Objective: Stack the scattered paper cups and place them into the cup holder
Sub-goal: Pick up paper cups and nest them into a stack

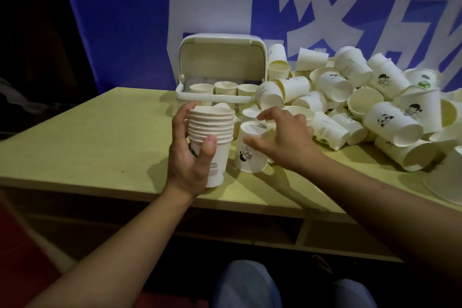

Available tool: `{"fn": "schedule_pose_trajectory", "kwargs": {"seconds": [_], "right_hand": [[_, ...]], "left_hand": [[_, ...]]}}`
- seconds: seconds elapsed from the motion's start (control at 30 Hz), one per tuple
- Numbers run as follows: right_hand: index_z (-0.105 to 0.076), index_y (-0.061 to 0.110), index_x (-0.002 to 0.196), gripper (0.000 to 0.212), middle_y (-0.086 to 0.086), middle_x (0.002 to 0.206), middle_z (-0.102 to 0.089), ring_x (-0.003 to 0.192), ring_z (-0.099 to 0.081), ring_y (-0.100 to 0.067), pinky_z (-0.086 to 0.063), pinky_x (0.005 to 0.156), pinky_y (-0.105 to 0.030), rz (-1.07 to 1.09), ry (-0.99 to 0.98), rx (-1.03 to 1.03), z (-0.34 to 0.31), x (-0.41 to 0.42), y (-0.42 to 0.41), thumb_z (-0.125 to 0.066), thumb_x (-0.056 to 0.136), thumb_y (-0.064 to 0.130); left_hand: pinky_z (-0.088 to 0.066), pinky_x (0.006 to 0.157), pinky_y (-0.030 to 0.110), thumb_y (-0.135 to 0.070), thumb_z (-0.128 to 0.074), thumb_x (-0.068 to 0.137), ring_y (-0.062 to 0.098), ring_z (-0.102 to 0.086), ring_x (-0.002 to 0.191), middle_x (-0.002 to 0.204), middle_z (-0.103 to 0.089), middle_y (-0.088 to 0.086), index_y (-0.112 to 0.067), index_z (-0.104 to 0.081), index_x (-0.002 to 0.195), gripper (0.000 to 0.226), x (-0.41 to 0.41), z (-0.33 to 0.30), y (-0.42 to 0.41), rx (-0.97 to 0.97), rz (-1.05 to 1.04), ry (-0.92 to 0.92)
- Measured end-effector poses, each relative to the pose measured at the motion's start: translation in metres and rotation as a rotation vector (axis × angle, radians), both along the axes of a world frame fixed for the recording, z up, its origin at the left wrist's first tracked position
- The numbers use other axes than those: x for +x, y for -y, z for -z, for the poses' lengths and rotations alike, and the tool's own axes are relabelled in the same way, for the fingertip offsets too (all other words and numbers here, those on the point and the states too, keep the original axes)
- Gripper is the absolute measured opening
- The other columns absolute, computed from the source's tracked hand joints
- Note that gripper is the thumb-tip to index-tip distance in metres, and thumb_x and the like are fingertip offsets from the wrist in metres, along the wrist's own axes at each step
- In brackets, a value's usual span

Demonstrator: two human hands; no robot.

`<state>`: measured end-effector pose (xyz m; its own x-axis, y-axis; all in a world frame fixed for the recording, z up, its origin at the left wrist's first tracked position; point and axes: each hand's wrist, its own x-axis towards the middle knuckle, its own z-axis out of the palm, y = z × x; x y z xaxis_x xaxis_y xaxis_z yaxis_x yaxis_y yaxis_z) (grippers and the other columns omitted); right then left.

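Note:
My left hand (190, 155) grips an upright stack of several nested white paper cups (212, 132) near the table's front edge. Just right of it an upside-down cup with a black print (247, 155) stands on the table. My right hand (282, 137) hovers over that cup with fingers spread and loosely curved, thumb beside its wall; no firm grip shows. The white cup holder (220, 57) stands behind with its lid raised and three stacks of cups inside. A large heap of loose cups (362, 102) lies to the right.
The light wooden table (87, 137) has bare surface on its left half. A blue banner with white characters (125, 20) hangs behind. A flattened white cup or lid (447, 182) lies at the right edge. My knees show below the table.

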<state>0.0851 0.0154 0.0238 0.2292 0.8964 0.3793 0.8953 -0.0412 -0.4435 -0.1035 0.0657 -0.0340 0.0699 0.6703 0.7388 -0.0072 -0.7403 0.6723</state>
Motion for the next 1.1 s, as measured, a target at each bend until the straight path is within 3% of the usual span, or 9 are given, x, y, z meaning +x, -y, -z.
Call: {"fn": "schedule_pose_trajectory", "kwargs": {"seconds": [0.13,0.23,0.37,0.57,0.77,0.87,0.93,1.03,1.1], "right_hand": [[-0.047,0.039,0.129,0.059,0.004,0.136,-0.054,0.128,-0.035,-0.026,-0.027,0.095,-0.043,0.003,0.050,-0.049,0.006,-0.008,-0.006,-0.069,0.079,0.061],[-0.042,0.037,0.134,0.063,0.007,0.127,-0.053,0.124,-0.037,-0.025,-0.030,0.094,-0.040,-0.041,-0.076,0.043,0.002,-0.007,-0.003,-0.073,0.080,0.049],[-0.035,0.042,0.142,0.072,0.004,0.129,-0.051,0.118,-0.050,-0.018,-0.050,0.096,-0.040,-0.170,-0.261,0.273,-0.016,0.005,0.004,-0.075,0.082,0.037],[-0.048,0.045,0.121,0.045,0.003,0.127,-0.042,0.113,-0.053,-0.019,-0.060,0.083,-0.036,-0.233,-0.390,0.436,-0.038,0.014,0.016,-0.072,0.085,0.033],[-0.055,0.028,0.100,0.016,0.010,0.108,-0.058,0.090,-0.065,-0.010,-0.059,0.075,-0.030,-0.357,-0.583,0.495,-0.044,0.009,0.027,-0.068,0.090,0.024],[-0.046,0.031,0.118,0.040,0.006,0.112,-0.054,0.083,-0.064,-0.001,-0.056,0.070,-0.019,-0.360,-0.627,0.451,-0.044,0.014,0.028,-0.071,0.088,0.018],[-0.037,0.040,0.132,0.060,0.008,0.119,-0.050,0.089,-0.065,-0.003,-0.057,0.070,-0.019,-0.384,-0.619,0.381,-0.042,0.019,0.028,-0.072,0.088,0.019],[-0.044,0.038,0.141,0.058,0.009,0.124,-0.051,0.091,-0.064,-0.012,-0.059,0.077,-0.027,-0.367,-0.532,0.326,-0.033,0.023,0.026,-0.069,0.090,0.022],[-0.052,0.039,0.138,0.047,0.009,0.127,-0.050,0.097,-0.059,-0.007,-0.055,0.085,-0.028,-0.355,-0.460,0.299,-0.024,0.024,0.025,-0.062,0.095,0.026]], "left_hand": [[-0.051,0.073,0.017,-0.050,-0.054,0.082,0.008,-0.066,0.095,0.119,-0.062,0.004,-0.038,-0.033,0.139,0.062,0.000,0.000,-0.001,-0.036,0.028,0.011],[-0.053,0.073,0.021,-0.050,-0.054,0.082,0.011,-0.067,0.095,0.119,-0.062,0.003,-0.037,-0.033,0.140,0.064,-0.001,0.001,-0.001,-0.050,0.050,0.022],[-0.052,0.074,0.021,-0.047,-0.054,0.082,0.014,-0.065,0.096,0.119,-0.061,0.006,-0.032,-0.033,0.142,0.066,-0.001,0.000,0.002,-0.020,0.077,0.021],[-0.054,0.077,0.028,-0.049,-0.057,0.080,0.019,-0.065,0.100,0.123,-0.059,0.007,-0.051,-0.036,0.137,0.061,0.008,-0.004,0.008,-0.028,0.182,-0.122],[-0.053,0.093,0.038,-0.050,-0.057,0.082,0.019,-0.061,0.117,0.133,-0.059,-0.001,-0.039,-0.026,0.151,0.077,0.038,-0.012,0.010,-0.069,0.288,-0.216],[-0.053,0.098,0.042,-0.048,-0.056,0.083,0.018,-0.057,0.125,0.143,-0.052,-0.004,-0.026,-0.017,0.159,0.088,0.048,-0.015,0.007,-0.073,0.302,-0.199],[-0.054,0.095,0.035,-0.046,-0.055,0.084,0.016,-0.057,0.125,0.145,-0.049,-0.002,-0.024,-0.015,0.160,0.088,0.051,-0.015,0.006,-0.074,0.323,-0.178],[-0.053,0.096,0.034,-0.043,-0.054,0.086,0.017,-0.057,0.125,0.146,-0.049,-0.004,-0.027,-0.013,0.159,0.085,0.056,-0.012,0.007,-0.061,0.314,-0.149],[-0.051,0.097,0.032,-0.043,-0.053,0.086,0.011,-0.055,0.126,0.145,-0.047,-0.020,-0.031,-0.012,0.157,0.083,0.058,-0.008,0.005,-0.045,0.270,-0.121]]}}
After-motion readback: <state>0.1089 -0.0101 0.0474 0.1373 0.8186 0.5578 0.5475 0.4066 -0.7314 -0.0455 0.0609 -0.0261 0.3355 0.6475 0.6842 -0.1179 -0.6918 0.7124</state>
